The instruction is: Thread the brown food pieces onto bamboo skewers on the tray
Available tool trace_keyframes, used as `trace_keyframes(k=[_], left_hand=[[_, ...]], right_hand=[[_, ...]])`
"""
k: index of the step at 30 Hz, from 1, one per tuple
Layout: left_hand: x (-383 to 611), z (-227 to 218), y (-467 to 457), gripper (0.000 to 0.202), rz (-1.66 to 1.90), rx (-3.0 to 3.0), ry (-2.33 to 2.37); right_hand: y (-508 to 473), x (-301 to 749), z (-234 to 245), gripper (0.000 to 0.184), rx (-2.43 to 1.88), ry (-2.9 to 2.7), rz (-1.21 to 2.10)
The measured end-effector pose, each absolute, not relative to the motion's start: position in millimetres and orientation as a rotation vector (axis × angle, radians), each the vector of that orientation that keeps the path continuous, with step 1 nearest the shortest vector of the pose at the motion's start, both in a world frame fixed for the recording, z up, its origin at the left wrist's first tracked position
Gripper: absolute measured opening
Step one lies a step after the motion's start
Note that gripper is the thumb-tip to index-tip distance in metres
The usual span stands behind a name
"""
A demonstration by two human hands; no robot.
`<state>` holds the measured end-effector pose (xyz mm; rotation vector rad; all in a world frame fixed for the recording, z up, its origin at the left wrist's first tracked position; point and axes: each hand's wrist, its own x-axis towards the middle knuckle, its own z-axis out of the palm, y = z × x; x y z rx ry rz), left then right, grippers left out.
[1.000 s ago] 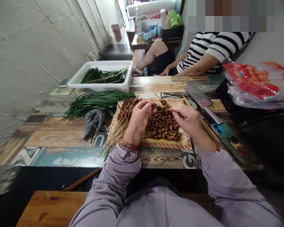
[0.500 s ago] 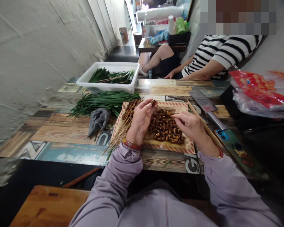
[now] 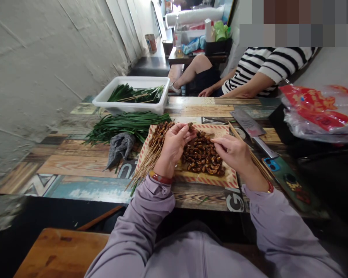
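Note:
My left hand [image 3: 175,144] is raised over a striped-edge tray [image 3: 231,181], its thumb and fingers closed on a glossy brown insect pupa [image 3: 190,126]. To its right, my right hand [image 3: 232,152] pinches what looks like a thin bamboo skewer, mostly hidden by the fingers. Below and between both hands lies a heap of similar brown pupae [image 3: 201,154]. Loaded skewers [image 3: 149,158] rest on the tray's left side, their bare sticks pointing toward me and their pupae-covered ends [image 3: 161,133] away.
Green chives [image 3: 124,125] and a grey cloth [image 3: 120,148] lie left of the tray. Behind stands a white bin [image 3: 100,102] holding more greens. On the right are bare skewers [image 3: 256,164], a cleaver [image 3: 248,121], a phone [image 3: 295,185] and plastic bags [image 3: 321,112]. A person in stripes [image 3: 249,73] sits opposite.
My left fingers have turned slightly, and the pupa at their tips shows a little more to the right. My right hand stays nearly in place, still pinching. The camera view has shifted slightly.

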<state>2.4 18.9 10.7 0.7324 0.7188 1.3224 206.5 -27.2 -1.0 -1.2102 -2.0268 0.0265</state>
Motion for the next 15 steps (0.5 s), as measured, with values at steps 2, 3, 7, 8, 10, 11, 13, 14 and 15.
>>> trace_keyframes(k=[2, 3, 7, 8, 10, 11, 13, 14, 15], left_hand=[[2.2, 9.5, 19.8, 0.031, 1.34, 0.757, 0.752], [2.0, 9.0, 20.3, 0.031, 1.355, 0.769, 0.765], [0.2, 8.4, 21.8, 0.033, 1.326, 0.813, 0.795], [-0.5, 8.5, 21.8, 0.034, 1.292, 0.814, 0.804], [-1.7, 9.3, 21.5, 0.033, 1.229, 0.802, 0.824], [-2.3, 9.8, 21.2, 0.033, 1.207, 0.796, 0.832], [-3.0, 10.9, 20.4, 0.032, 1.181, 0.797, 0.837], [-3.2, 11.5, 19.9, 0.032, 1.174, 0.805, 0.833], [-3.4, 12.1, 19.5, 0.031, 1.168, 0.816, 0.826]], right_hand=[[-28.0, 206.9, -0.3, 0.021, -1.216, -2.041, 0.007], [-28.4, 207.3, 0.3, 0.021, -1.219, -2.05, -0.006], [-29.7, 209.5, 3.3, 0.023, -1.228, -2.079, -0.054], [-29.8, 210.1, 4.0, 0.023, -1.232, -2.082, -0.065], [-30.0, 211.0, 5.0, 0.023, -1.234, -2.085, -0.084], [-30.0, 211.3, 5.3, 0.023, -1.232, -2.086, -0.091], [-30.0, 211.6, 5.4, 0.023, -1.229, -2.089, -0.096], [-29.9, 211.7, 5.3, 0.023, -1.23, -2.09, -0.094], [-29.9, 211.8, 5.2, 0.023, -1.233, -2.092, -0.09]])
